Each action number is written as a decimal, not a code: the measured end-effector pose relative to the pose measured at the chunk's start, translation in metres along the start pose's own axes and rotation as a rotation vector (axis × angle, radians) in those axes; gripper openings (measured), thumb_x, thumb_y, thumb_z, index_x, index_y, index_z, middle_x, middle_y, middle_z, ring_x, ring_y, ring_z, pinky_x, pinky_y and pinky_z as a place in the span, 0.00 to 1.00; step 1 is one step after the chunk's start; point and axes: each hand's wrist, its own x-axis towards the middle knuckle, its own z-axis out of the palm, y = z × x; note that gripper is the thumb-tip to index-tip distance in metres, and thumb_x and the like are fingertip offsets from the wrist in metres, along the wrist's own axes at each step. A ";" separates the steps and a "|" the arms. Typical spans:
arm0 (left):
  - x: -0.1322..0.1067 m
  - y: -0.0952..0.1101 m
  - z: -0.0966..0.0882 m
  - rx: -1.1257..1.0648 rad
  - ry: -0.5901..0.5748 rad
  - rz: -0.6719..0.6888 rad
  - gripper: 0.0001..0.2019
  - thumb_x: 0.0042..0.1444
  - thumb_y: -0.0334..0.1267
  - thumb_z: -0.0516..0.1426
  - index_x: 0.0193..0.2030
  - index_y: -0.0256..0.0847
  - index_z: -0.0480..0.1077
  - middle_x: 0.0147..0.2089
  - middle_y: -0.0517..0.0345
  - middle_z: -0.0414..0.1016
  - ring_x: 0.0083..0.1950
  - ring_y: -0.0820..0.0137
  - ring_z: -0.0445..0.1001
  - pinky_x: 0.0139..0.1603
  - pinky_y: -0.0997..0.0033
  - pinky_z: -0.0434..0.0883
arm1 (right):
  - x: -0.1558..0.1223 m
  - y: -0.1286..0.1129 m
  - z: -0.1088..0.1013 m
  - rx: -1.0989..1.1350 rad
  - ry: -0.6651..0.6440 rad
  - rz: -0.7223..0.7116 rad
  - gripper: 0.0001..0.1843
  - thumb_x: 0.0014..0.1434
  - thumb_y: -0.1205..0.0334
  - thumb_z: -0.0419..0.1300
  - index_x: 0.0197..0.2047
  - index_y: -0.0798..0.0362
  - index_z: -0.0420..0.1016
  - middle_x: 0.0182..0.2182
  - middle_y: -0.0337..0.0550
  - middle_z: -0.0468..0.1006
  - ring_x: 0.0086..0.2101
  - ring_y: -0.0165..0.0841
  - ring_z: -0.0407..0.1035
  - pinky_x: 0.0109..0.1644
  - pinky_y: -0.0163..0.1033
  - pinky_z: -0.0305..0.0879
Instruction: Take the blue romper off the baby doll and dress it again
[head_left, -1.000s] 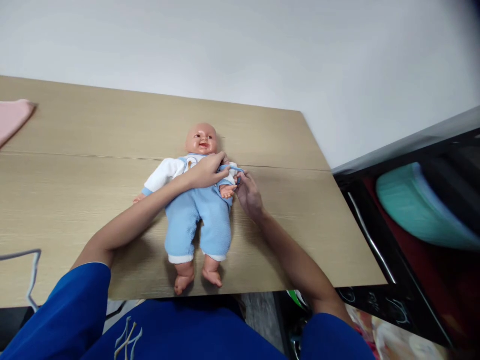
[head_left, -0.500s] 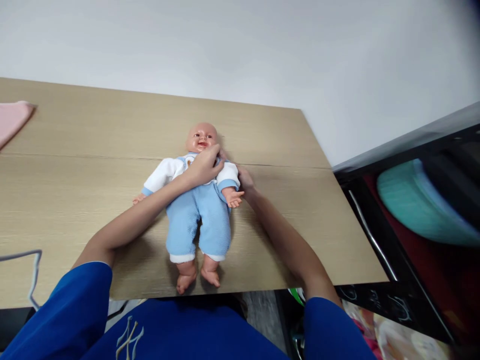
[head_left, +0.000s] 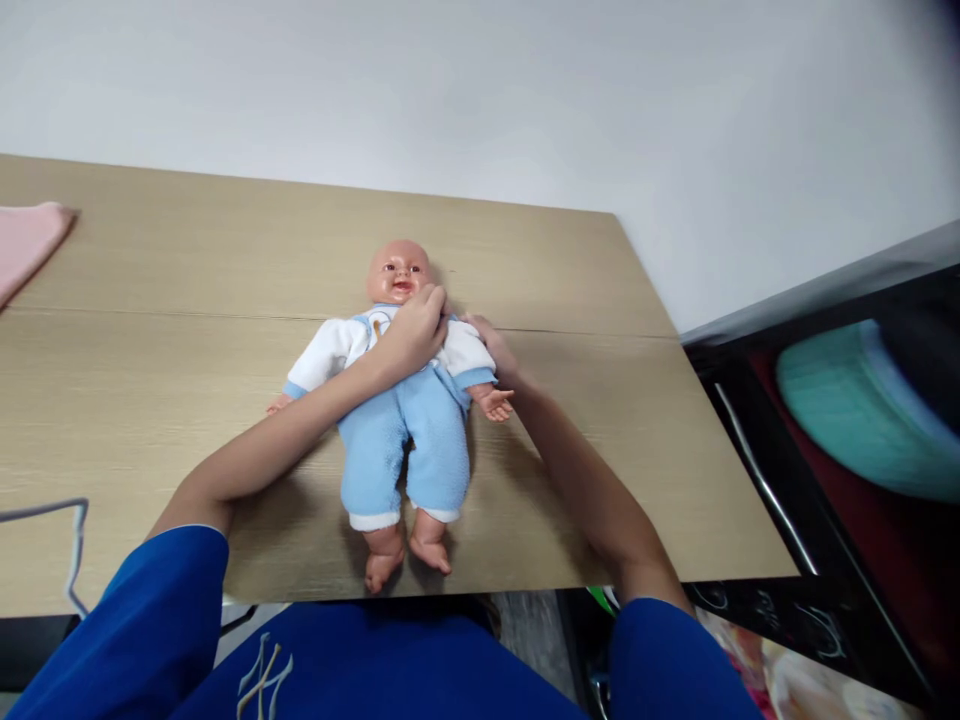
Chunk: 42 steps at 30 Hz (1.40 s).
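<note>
A baby doll [head_left: 401,430] in a white top and light blue overalls lies on its back in the middle of the wooden table [head_left: 187,400], head away from me. My left hand [head_left: 412,335] rests on the doll's chest just under its chin, fingers curled and pinching the cloth near the neck. My right hand [head_left: 486,338] is behind the doll's right-side shoulder, mostly hidden by the white sleeve; its fingers touch the shoulder. The doll's arm on that side sticks out with the small hand free.
A pink cloth [head_left: 26,245] lies at the far left edge of the table. A thin grey wire hanger [head_left: 71,550] juts over the near left edge. To the right stands a dark cabinet [head_left: 825,480] with a teal object [head_left: 855,410] inside.
The doll's arm on the right, first folded against its body, now sticks out through the white sleeve. My right hand slid from that arm up behind the shoulder. My left hand rose toward the neck.
</note>
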 end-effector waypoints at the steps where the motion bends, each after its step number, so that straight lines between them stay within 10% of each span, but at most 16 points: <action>1: -0.001 0.003 -0.001 0.070 0.005 0.009 0.07 0.73 0.29 0.53 0.51 0.43 0.70 0.55 0.38 0.80 0.58 0.48 0.76 0.63 0.46 0.76 | -0.009 -0.001 -0.004 0.005 0.007 0.010 0.38 0.77 0.24 0.59 0.62 0.52 0.80 0.51 0.50 0.89 0.52 0.46 0.85 0.59 0.50 0.87; 5: -0.007 0.015 -0.007 0.300 0.023 -0.012 0.12 0.77 0.29 0.51 0.55 0.40 0.75 0.57 0.36 0.81 0.63 0.43 0.74 0.67 0.41 0.74 | -0.055 -0.012 -0.038 -0.073 -0.087 0.020 0.52 0.60 0.32 0.80 0.79 0.43 0.70 0.67 0.51 0.86 0.55 0.47 0.86 0.56 0.50 0.89; 10: -0.011 0.020 -0.010 0.344 0.020 -0.106 0.18 0.75 0.24 0.48 0.61 0.38 0.75 0.62 0.35 0.81 0.64 0.46 0.76 0.57 0.50 0.77 | -0.085 -0.023 -0.089 -0.298 -0.177 0.109 0.37 0.67 0.37 0.76 0.74 0.40 0.83 0.48 0.44 0.93 0.28 0.36 0.79 0.31 0.43 0.80; 21: -0.027 0.030 -0.032 0.231 -0.001 -0.037 0.15 0.78 0.44 0.58 0.60 0.37 0.77 0.68 0.30 0.77 0.72 0.35 0.70 0.76 0.32 0.68 | -0.077 0.025 -0.106 -0.259 0.124 0.065 0.41 0.58 0.24 0.78 0.58 0.49 0.89 0.39 0.46 0.89 0.35 0.41 0.79 0.40 0.47 0.78; 28: -0.075 0.046 -0.058 0.076 0.069 -0.041 0.14 0.81 0.47 0.57 0.63 0.43 0.76 0.71 0.40 0.78 0.73 0.44 0.71 0.78 0.38 0.67 | -0.088 -0.002 -0.059 -0.586 0.390 -0.400 0.24 0.73 0.38 0.69 0.61 0.44 0.86 0.63 0.55 0.86 0.66 0.59 0.76 0.78 0.73 0.64; 33: -0.119 0.055 -0.066 0.094 0.157 -0.152 0.13 0.81 0.46 0.57 0.64 0.46 0.75 0.71 0.42 0.78 0.73 0.46 0.72 0.79 0.37 0.68 | -0.105 -0.018 -0.010 -0.395 0.005 -0.388 0.18 0.78 0.39 0.64 0.46 0.43 0.82 0.43 0.47 0.86 0.48 0.49 0.79 0.62 0.58 0.75; 37: -0.162 0.058 -0.065 0.122 0.214 -0.251 0.15 0.81 0.45 0.59 0.69 0.48 0.73 0.72 0.41 0.77 0.76 0.45 0.71 0.80 0.35 0.69 | -0.093 0.001 0.002 -0.043 0.034 -0.133 0.32 0.75 0.23 0.58 0.37 0.43 0.69 0.31 0.38 0.68 0.34 0.40 0.65 0.44 0.47 0.72; 42: -0.194 0.050 -0.065 0.171 0.214 -0.311 0.19 0.81 0.48 0.60 0.73 0.48 0.71 0.74 0.39 0.75 0.75 0.43 0.72 0.80 0.33 0.70 | -0.079 0.019 0.005 -0.046 0.125 -0.119 0.34 0.72 0.19 0.60 0.40 0.43 0.74 0.34 0.38 0.73 0.38 0.40 0.69 0.49 0.46 0.73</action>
